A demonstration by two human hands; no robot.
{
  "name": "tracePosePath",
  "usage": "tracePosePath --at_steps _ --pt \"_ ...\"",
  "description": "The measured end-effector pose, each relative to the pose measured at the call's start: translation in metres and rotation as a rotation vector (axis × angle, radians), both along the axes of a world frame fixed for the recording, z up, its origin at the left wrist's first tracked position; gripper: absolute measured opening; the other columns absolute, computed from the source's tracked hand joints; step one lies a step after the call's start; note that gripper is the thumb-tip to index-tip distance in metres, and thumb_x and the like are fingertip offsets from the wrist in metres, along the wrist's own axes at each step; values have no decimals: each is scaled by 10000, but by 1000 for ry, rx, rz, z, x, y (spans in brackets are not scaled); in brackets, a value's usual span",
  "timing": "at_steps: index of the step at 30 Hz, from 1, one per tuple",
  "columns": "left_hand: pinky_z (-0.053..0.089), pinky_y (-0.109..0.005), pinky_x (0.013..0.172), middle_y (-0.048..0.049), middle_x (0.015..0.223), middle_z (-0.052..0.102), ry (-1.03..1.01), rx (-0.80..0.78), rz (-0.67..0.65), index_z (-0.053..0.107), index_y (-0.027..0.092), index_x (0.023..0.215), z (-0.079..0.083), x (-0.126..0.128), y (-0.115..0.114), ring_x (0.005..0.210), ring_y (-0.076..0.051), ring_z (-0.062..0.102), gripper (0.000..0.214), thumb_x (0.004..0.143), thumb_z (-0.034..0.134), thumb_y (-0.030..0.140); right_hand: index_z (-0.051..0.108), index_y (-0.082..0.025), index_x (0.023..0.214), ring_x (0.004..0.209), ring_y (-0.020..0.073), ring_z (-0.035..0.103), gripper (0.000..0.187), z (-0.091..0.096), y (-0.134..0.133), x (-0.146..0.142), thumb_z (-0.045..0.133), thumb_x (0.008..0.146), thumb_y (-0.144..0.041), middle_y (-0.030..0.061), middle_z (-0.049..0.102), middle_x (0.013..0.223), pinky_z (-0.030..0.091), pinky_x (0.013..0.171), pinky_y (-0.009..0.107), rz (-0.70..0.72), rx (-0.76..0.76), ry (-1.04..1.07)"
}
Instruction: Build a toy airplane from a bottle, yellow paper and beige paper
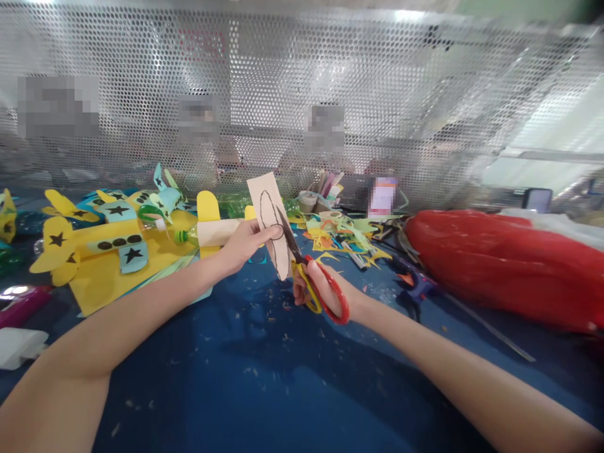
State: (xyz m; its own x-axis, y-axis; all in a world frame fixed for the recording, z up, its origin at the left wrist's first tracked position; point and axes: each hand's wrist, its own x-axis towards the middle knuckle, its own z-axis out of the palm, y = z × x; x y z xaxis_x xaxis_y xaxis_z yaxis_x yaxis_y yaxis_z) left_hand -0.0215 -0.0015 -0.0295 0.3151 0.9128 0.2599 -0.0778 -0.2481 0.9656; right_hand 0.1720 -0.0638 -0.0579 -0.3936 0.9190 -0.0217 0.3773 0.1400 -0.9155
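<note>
My left hand (248,242) pinches a pale strip of paper (264,189) between thumb and fingers, holding it upright above the table. A long rounded outline with a loop near the thumb is drawn on the strip in dark ink. My right hand (325,286) grips scissors (337,299) with one red and one yellow handle loop. Their dark blades point up and left along the strip's right edge; whether they are parted is hard to see. Left of my left hand lies a yellow paper airplane model (94,245) with black stars and dots.
Paper scraps (340,233) are heaped behind my right hand. A purple glue gun (418,283) and a red plastic bag (509,264) lie to the right. Cups with sticks (325,192) and a phone (382,196) stand before a perforated metal screen (264,82). A white plug adapter (21,348) sits left.
</note>
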Motion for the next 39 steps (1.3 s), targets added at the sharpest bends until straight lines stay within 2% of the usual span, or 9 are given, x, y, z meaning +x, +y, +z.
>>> tracePosePath --at_steps 5,8,15,25,39 --pt "462 -288 674 -30 704 688 36 2 -62 684 139 740 3 1 -3 647 -140 571 225 752 685 364 515 -209 668 691 195 651 717 -5 4 3 256 827 -859 87 652 727 563 694 325 25 79 -3" --pt "474 -300 718 -39 754 711 50 34 -73 694 146 756 3 1 -3 707 -155 595 195 750 681 341 549 -201 685 707 202 650 729 -9 7 5 246 845 -845 92 654 743 560 703 336 43 112 -16" --pt "483 -340 764 -59 827 733 92 69 -61 714 164 774 1 -1 0 792 -197 628 184 760 671 342 543 -196 680 702 196 646 712 -4 6 6 255 863 -820 89 641 731 563 700 335 54 107 -27" --pt "481 -322 754 -59 821 735 88 45 -64 720 140 792 4 -2 -2 766 -187 624 215 754 677 347 530 -200 663 697 212 665 751 4 5 6 243 807 -879 97 648 711 574 715 358 20 115 -124" --pt "478 -311 732 -52 799 730 75 47 -58 724 141 802 2 -2 -1 742 -178 615 195 754 676 324 522 -198 659 679 207 655 713 5 4 7 256 846 -833 98 654 713 565 707 372 18 135 -121"
